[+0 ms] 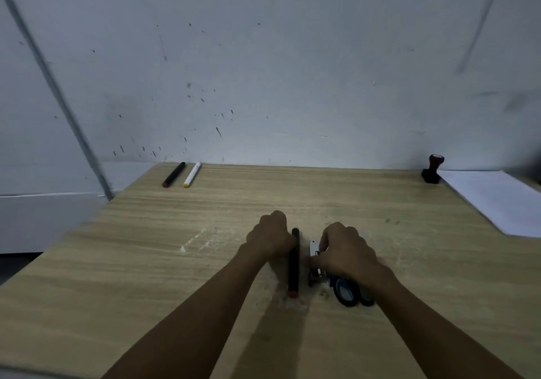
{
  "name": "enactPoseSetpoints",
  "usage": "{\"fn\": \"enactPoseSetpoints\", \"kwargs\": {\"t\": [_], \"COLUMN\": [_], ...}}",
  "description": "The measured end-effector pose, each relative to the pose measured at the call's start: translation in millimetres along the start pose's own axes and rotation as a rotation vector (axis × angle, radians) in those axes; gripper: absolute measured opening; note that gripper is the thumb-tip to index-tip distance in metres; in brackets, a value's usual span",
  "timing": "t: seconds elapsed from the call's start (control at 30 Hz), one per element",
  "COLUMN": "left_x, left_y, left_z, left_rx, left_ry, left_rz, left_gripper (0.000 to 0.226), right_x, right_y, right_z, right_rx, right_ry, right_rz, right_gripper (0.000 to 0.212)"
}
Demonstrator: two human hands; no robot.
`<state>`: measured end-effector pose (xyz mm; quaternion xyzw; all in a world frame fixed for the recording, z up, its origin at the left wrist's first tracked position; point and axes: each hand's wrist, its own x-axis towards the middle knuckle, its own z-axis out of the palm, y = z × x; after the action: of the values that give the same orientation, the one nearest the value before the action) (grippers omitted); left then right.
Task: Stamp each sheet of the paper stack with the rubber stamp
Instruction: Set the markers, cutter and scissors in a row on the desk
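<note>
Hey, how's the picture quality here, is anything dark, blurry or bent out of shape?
Head view: dim, flat light; both arms cast soft shadows on the table. Wide-angle bending at the edges warps the paper stack and blurs the rubber stamp. The right hand hides small items too blurred to identify.

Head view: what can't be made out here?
- Paper stack: cut off by the right edge; sheet count unreadable.
- Rubber stamp: small and dim at the far right; its face is hidden underneath.
- Silver and blue item: mostly covered by the right hand; identity unclear.
- Tape rolls: partly under the right wrist.
- Black marker: whether the left hand grips or just touches it is unclear; fingers curl out of sight.
</note>
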<state>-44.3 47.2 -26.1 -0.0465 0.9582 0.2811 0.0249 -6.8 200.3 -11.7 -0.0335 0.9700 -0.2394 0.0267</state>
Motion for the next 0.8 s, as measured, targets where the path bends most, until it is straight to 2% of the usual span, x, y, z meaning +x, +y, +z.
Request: {"fn": "enactPoseSetpoints", "kwargs": {"t": [0.2, 0.4, 0.47, 0.6, 0.73, 0.8], "left_x": [-11.1, -8.5, -5.5, 5.4, 19.6, 30.7], "left_y": [0.5, 1.6, -1.8, -15.9, -39.3, -53.7], "left_z": [8.0, -0.4, -6.1, -21.3, -43.1, -54.8], "left_rx": [0.07, 0.069, -0.022, -0.352, -0.53, -0.554], "left_ry": [0.022, 0.013, -0.015, -0.029, 0.042, 0.056], "left_rz": [-0.041, -0.06, -0.077, -0.167, -0.266, -0.307], "left_gripper": [0.048, 0.034, 0.029, 0.022, 0.045, 0.048], "right_x": [-0.6, -0.1, 2.7, 16.6, 38.8, 50.9], "right_y": [-3.8, -6.6, -7.9, -15.7, -34.8, -48.2], "right_z": [6.9, 13.6, 13.7, 16.5, 24.1, 28.6], "right_rx": [-0.077, -0.148, -0.131, -0.023, 0.095, 0.11], "right_ry": [0.055, 0.075, 0.079, 0.09, 0.064, 0.071], "right_rz": [0.028, 0.038, 0.03, 0.03, 0.007, -0.007], "right_gripper": [0.034, 0.04, 0.038, 0.034, 0.034, 0.033]}}
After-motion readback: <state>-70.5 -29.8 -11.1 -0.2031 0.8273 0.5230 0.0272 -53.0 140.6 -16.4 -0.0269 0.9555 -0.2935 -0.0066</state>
